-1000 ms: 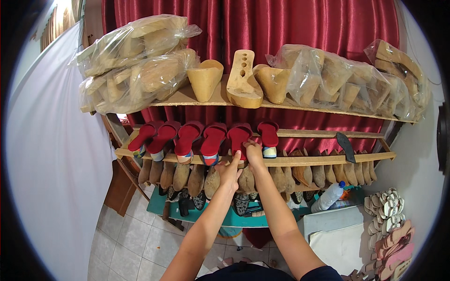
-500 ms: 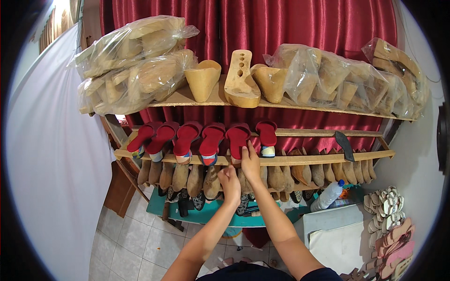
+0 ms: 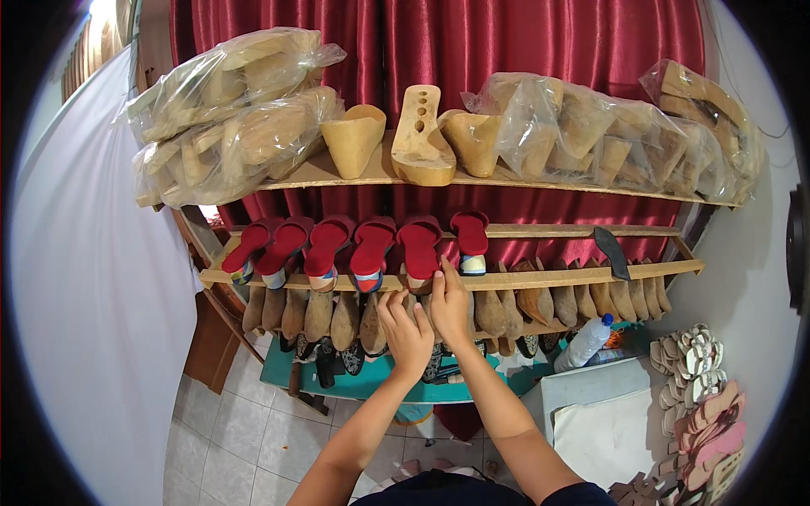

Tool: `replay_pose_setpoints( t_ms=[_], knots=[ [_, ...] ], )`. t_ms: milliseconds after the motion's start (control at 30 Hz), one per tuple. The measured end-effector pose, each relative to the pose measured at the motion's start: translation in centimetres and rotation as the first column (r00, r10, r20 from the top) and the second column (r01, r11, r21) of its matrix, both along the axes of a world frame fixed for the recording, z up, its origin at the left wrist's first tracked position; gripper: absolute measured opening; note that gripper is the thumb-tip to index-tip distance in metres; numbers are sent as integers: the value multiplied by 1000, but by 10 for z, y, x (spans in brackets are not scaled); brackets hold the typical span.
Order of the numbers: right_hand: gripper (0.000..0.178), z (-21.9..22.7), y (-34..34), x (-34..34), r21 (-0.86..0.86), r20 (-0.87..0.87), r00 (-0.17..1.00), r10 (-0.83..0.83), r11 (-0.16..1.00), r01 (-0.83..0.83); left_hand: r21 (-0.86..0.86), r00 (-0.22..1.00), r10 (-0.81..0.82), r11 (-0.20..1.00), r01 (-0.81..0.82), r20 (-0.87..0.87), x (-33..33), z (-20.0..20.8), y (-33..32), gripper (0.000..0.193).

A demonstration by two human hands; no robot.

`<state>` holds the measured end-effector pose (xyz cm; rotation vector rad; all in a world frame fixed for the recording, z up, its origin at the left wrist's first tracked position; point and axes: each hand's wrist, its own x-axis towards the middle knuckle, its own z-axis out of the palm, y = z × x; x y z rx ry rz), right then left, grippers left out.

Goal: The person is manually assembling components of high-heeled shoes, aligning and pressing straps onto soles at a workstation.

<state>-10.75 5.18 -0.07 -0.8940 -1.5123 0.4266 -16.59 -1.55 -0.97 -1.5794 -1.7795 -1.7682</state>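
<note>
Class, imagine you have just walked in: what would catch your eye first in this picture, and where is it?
A row of red insoles lines the middle shelf, set against a red curtain. On the top shelf, pale wooden wedge soles stand between clear bags stuffed with more. Below the red row, the left hand and right hand reach in among the brown soles.

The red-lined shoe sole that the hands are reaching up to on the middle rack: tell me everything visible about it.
The red-lined shoe sole is the fifth of six in its row. It leans back on the wooden middle rack, toe end up, its red padded face outward. The lower heel end looks tan, like wood, and rests at the front rail. The right hand reaches its lower edge with raised fingertips; the left hand is just below it. Similar red soles flank it closely on both sides.
</note>
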Motion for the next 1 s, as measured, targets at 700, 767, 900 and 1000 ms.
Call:
replay_pose_setpoints(
  t_ms=[700, 767, 900, 1000],
  knots=[
    [31, 13, -15, 14, 60, 37, 998, 50, 997, -52, -31, 949, 56, 997, -69, -310, -4, 13, 4, 37],
    [29, 11, -16, 17, 95, 17, 999, 40, 995, -41, -28, 951, 46, 998, -57, -307, 1, 12, 2, 36],
    [22, 5, -25, 26, 206, -22, 1000, 0, 978, 4, 5, 958, 35, 999, -35, -284, 11, 2, -4, 30],
    [19, -6, -32, 33, 175, -48, 999, -3, 984, 12, 47, 956, 61, 998, -49, -288, 18, -9, -8, 25]
  ],
)
